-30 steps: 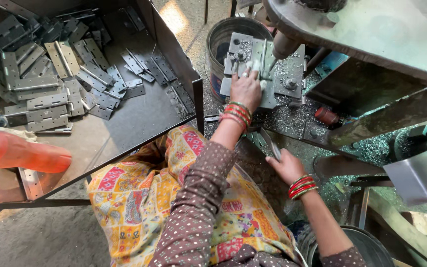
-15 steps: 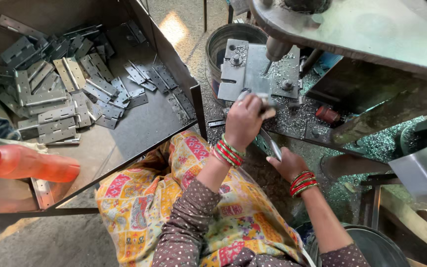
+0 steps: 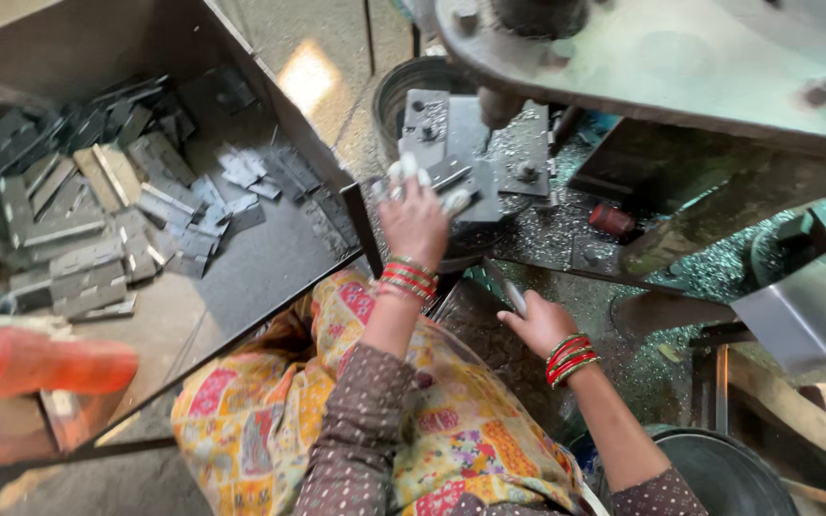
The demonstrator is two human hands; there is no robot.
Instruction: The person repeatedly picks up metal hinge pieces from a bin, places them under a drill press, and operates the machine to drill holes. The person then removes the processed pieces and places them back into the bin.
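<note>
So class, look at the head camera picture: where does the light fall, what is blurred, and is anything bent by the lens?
Head view: a bright sunlit patch lies on the floor beyond the tray; the left hand is slightly motion-blurred at its fingertips by the metal plate; the right hand sits in dimmer shade; the orange object at the left edge is soft and stretched by the wide lens.

Metal workshop: press machine (image 3: 662, 57), hinge plates (image 3: 78, 239) heaped in tray (image 3: 270, 277), swarf.
</note>
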